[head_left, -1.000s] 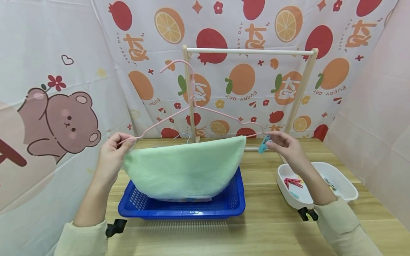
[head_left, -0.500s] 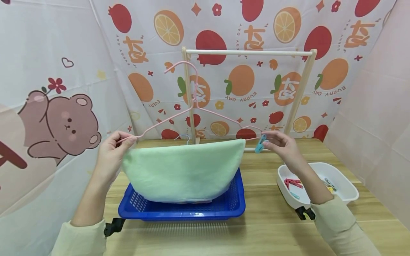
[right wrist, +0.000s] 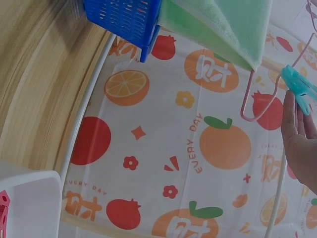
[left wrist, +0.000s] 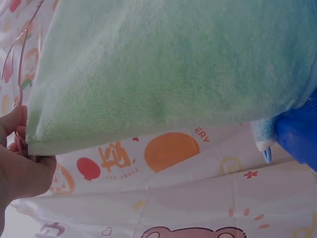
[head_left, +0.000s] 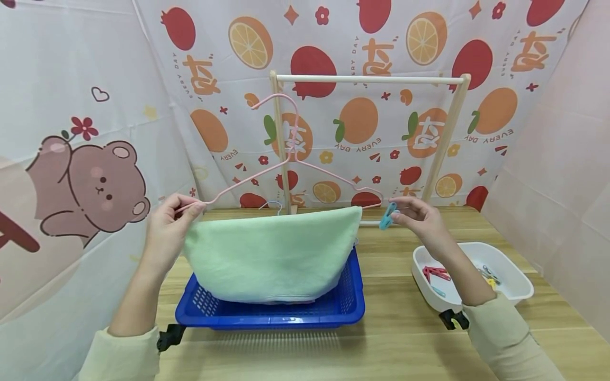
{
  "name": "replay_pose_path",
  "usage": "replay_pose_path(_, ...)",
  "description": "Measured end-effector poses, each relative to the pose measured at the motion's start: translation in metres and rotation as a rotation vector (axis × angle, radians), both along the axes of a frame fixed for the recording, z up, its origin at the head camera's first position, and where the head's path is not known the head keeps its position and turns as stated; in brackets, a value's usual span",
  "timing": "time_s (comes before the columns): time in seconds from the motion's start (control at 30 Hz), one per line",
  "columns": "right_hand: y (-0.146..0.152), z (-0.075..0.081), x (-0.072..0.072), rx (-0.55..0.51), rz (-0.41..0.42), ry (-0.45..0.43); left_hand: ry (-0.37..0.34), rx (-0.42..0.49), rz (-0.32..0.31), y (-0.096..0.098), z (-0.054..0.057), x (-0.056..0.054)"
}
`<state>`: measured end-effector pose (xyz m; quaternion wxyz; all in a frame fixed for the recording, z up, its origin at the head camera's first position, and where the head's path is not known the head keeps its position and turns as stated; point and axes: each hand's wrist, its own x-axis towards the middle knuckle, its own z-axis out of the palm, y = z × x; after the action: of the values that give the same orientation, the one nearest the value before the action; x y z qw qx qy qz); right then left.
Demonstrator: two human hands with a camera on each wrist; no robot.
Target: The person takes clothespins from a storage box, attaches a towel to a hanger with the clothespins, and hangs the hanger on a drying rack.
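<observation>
A pale green towel [head_left: 274, 259] hangs folded over the bottom bar of a pink wire hanger [head_left: 293, 144]. My left hand [head_left: 169, 222] pinches the hanger's left end beside the towel's top corner, as the left wrist view shows too. On the other side my right hand [head_left: 421, 219] pinches a turquoise clothespin [head_left: 388, 216] between thumb and fingers. The clothespin is just right of the hanger's bent right end, with a small gap between them in the head view. In the right wrist view the clothespin [right wrist: 297, 82] appears near the towel's pointed corner [right wrist: 255, 64].
Under the towel stands a blue plastic basket [head_left: 281, 321]. A white tub [head_left: 517, 280] with several clothespins sits at the right, beneath my right forearm. Behind stands a wooden rack with a white rod [head_left: 371, 79]. A light blue hanger hook [head_left: 272, 203] shows behind the towel.
The hanger's hook has swung slightly right and down. Its right end, earlier at my right fingers, now sits apart from them to the left. Both hands have barely moved.
</observation>
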<state>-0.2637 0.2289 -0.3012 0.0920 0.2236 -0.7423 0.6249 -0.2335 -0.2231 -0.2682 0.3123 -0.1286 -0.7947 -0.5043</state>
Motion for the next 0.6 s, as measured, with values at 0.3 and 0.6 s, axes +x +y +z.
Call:
replay_pose_path(0.3,-0.0006,-0.0011,-0.0001,-0.02,0.007,0.002,0.027,-0.017,0.014,0.0013,0.0007,0.001)
replay_pose_path(0.6,-0.0005,-0.0034,-0.0009,-0.031,0.018,-0.014,0.05,-0.027,0.027,0.0006,-0.002,-0.0011)
